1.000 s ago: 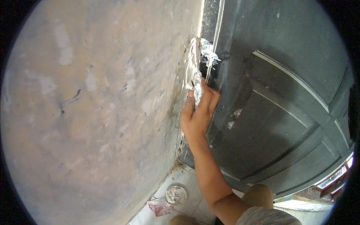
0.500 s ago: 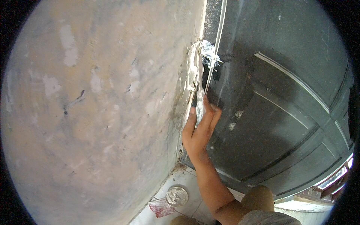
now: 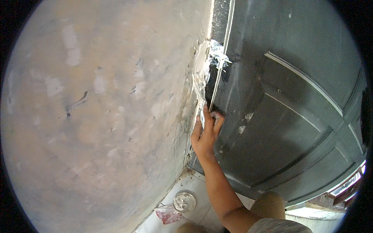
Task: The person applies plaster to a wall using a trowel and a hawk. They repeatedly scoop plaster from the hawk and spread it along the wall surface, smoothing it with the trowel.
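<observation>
My right hand reaches up to the seam between the wall and the dark door frame. Its thumb and fingers close around a thin, flat scraper smeared with white putty, seen nearly edge-on. The grip hides part of the tool. Above the hand, wet white putty coats the wall's edge in an uneven strip. A thicker putty clump sits across the frame beside it. My left hand is out of view.
A round container of putty stands on the pale tiled floor, touching a red-and-white wrapper. On the left is the patchy wall; the dark panelled door fills the right. My knee is low in front of the door.
My right hand has turned slightly and the scraper has tipped toward the wall, baring more of the dark gap. The putty strip on the wall's edge looks flatter and more spread.
</observation>
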A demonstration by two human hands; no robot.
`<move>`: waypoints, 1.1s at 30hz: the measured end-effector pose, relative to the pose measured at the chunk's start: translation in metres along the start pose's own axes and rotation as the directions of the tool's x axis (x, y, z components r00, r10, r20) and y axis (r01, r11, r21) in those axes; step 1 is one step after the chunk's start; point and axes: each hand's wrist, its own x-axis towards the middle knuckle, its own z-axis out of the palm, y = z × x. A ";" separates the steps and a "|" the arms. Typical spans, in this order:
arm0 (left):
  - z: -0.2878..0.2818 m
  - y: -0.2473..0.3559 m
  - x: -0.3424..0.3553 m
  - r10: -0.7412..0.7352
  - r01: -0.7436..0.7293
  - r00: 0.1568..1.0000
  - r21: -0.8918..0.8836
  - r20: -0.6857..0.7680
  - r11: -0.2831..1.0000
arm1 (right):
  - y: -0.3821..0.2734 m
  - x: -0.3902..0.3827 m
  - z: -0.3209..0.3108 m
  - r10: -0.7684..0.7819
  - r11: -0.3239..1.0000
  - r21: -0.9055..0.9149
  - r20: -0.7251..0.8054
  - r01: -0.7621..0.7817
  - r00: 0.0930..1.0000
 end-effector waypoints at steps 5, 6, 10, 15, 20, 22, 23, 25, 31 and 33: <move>-0.027 0.008 0.001 -0.038 0.081 0.989 -0.312 0.141 0.947 | 0.023 -0.047 -0.005 0.031 0.998 -0.052 0.028 -0.029 0.999; -0.024 0.005 0.001 -0.054 0.095 0.988 -0.295 0.146 0.951 | 0.018 -0.051 -0.010 0.061 0.998 -0.019 0.051 -0.060 0.997; -0.005 0.006 -0.002 -0.071 0.075 0.997 -0.227 0.025 0.971 | 0.006 -0.047 -0.043 0.059 0.998 0.025 0.022 -0.059 0.998; -0.007 -0.006 0.013 0.241 0.305 0.853 -0.818 0.462 0.488 | -0.005 -0.001 -0.025 0.018 0.997 0.079 -0.039 -0.015 0.999; -0.004 0.001 0.017 0.232 0.229 0.861 -0.752 0.453 0.618 | 0.009 -0.010 0.010 0.009 0.998 0.061 -0.051 -0.006 0.999; 0.005 0.000 0.015 0.221 0.193 0.877 -0.734 0.427 0.652 | 0.018 -0.025 0.016 -0.012 0.999 0.034 -0.044 0.014 0.999; 0.010 0.001 0.015 0.216 0.174 0.885 -0.723 0.413 0.668 | 0.021 -0.034 0.018 -0.023 1.000 0.020 -0.040 0.024 0.999; 0.016 0.000 0.015 0.239 0.177 0.873 -0.733 0.425 0.657 | 0.024 -0.049 0.019 0.021 0.999 0.050 -0.019 -0.020 1.000; 0.007 0.001 0.016 0.238 0.223 0.868 -0.771 0.436 0.597 | 0.034 -0.089 0.021 0.074 0.994 0.082 0.053 -0.078 0.996; 0.002 0.001 0.017 0.248 0.252 0.852 -0.776 0.461 0.578 | 0.028 -0.097 0.015 0.128 0.983 0.117 0.107 -0.140 0.986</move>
